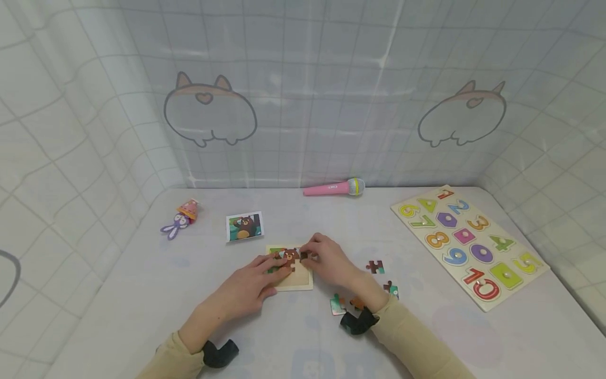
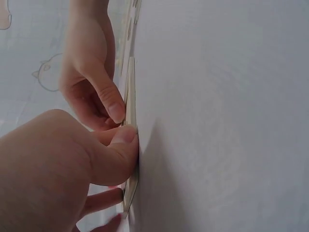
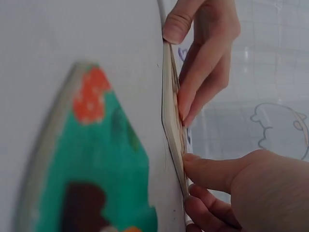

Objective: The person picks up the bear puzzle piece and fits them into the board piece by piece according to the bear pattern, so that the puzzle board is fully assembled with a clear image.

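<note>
A small wooden puzzle tray (image 1: 298, 281) lies in the middle of the table, with bear pieces (image 1: 290, 256) in its upper part and bare wood below. My left hand (image 1: 248, 284) rests over the tray's left side, fingers stretched across the pieces and thumb by the near edge. At the upper right corner my right hand (image 1: 331, 263) pinches a dark brown puzzle piece (image 1: 303, 256) between thumb and fingers. Both wrist views show the tray edge-on (image 2: 131, 96), the fingertips of both hands right at it. Loose puzzle pieces (image 1: 375, 267) lie around my right forearm.
Behind the tray stands a bear picture card (image 1: 244, 227). A purple rabbit toy (image 1: 177, 225) with a pink top lies at left, a pink microphone (image 1: 331, 188) at the back. On the right is a number board (image 1: 468, 247). A teal piece (image 3: 116, 159) looms close in the right wrist view.
</note>
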### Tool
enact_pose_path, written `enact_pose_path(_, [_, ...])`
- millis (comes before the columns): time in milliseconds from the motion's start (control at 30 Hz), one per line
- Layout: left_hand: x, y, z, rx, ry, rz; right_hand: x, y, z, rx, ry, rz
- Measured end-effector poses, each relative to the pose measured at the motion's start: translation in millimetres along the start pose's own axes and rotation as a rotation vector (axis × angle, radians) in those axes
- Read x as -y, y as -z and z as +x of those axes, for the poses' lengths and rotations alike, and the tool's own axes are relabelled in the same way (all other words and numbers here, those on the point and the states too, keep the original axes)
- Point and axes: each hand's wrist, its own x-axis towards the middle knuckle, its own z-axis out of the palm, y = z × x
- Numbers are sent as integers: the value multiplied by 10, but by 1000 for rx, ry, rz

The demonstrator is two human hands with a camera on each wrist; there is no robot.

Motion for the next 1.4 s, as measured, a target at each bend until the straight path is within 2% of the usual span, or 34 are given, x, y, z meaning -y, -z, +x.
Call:
enact_pose_path(200, [-6,-15,4,-11,-45,-29,-33,4,7,-25,-40,-24])
enact_pose_path(733, [-35,-26,-13,-6,-30,-107,4,-43,26,-60,-123,-28])
enact_pose_path(1400, [-40,-7,8,28,2,-139,13,-2,10,-69,-103,-7])
